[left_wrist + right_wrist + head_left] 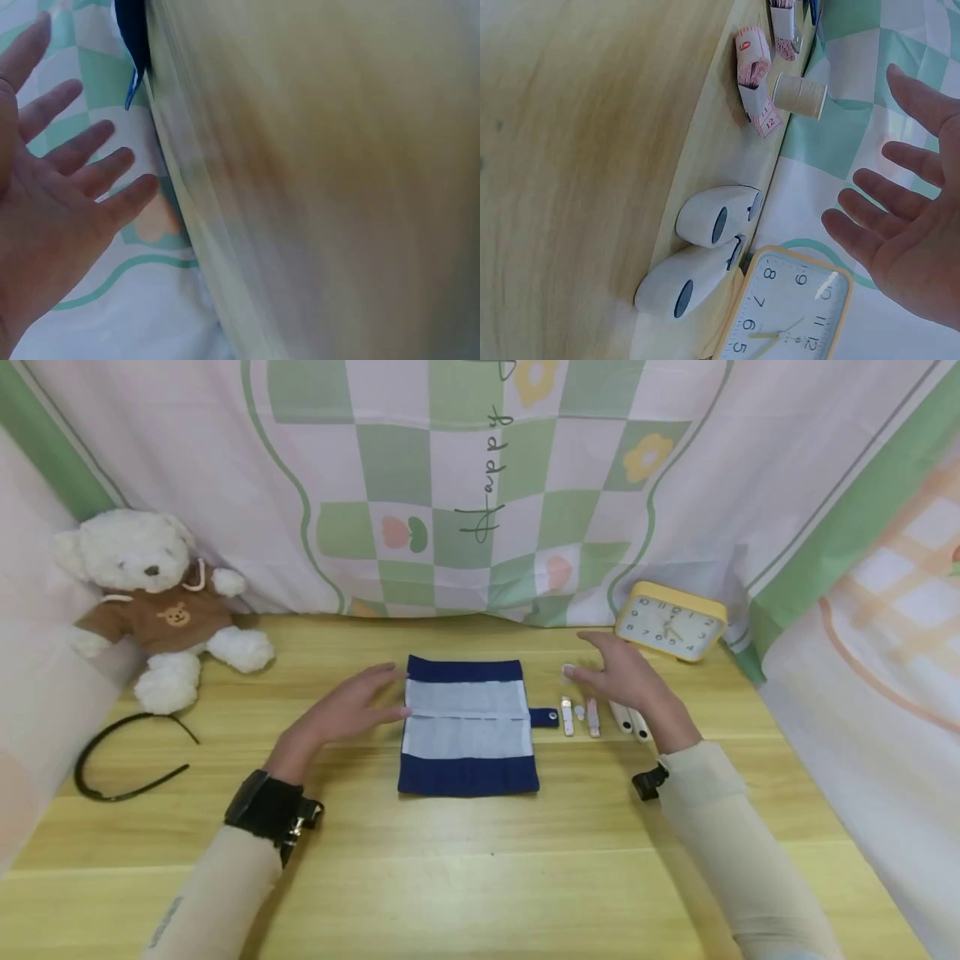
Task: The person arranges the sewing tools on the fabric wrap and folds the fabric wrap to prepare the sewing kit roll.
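Note:
A navy cloth case (468, 777) with a pale lining lies unfolded on the table, its snap tab (543, 717) pointing right. My left hand (348, 710) is at the case's left side, fingertips right at its edge in the head view. My right hand (630, 672) is held over the small things to the right, fingers spread and holding nothing. Beneath and beside it are two folded tape measures, one (754, 64) with red numbers, the other (783, 22) next to it. A spool of beige thread (801, 96) and two white rounded objects with dark ovals (718, 217) are close by.
A yellow alarm clock (671, 620) stands behind my right hand. At the left sit a white teddy bear (168, 610) in a brown top and a black headband (93, 752). A green and white checked curtain (465, 460) hangs along the table's back edge.

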The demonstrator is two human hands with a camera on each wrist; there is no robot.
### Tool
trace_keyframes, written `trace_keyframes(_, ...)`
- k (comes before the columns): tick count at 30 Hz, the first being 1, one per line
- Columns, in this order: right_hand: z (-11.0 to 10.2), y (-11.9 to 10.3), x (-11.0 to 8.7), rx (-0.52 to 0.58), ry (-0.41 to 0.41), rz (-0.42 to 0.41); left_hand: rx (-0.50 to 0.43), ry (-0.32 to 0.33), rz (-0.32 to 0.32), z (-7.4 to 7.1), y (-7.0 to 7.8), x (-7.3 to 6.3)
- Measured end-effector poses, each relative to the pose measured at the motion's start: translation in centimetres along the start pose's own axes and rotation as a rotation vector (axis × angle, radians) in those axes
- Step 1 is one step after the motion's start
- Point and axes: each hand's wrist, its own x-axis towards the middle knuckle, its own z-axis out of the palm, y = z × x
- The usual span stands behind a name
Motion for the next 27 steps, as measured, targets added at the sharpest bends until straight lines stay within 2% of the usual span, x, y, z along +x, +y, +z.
trace_keyframes(7, -0.2, 0.2, 0.4, 0.066, -0.021, 0.048, -0.053, -0.058, -0.074, 0.4, 0.4, 0.4)
trace_keyframes(15, 0.0, 0.6, 1.0, 0.130, -0.052, 0.071, -0.073, -0.058, -0.039, 0.5, 0.6, 0.8)
trace_keyframes(21, 0.0, 0.8, 1.4, 0.173, -0.059, 0.086, -0.072, -0.092, -0.029, 0.6, 0.7, 1.2)
trace_keyframes(27, 0.1, 1.0, 1.6, 0.172, -0.056, 0.064, -0.056, -0.115, -0.022, 0.7, 0.8, 1.6)
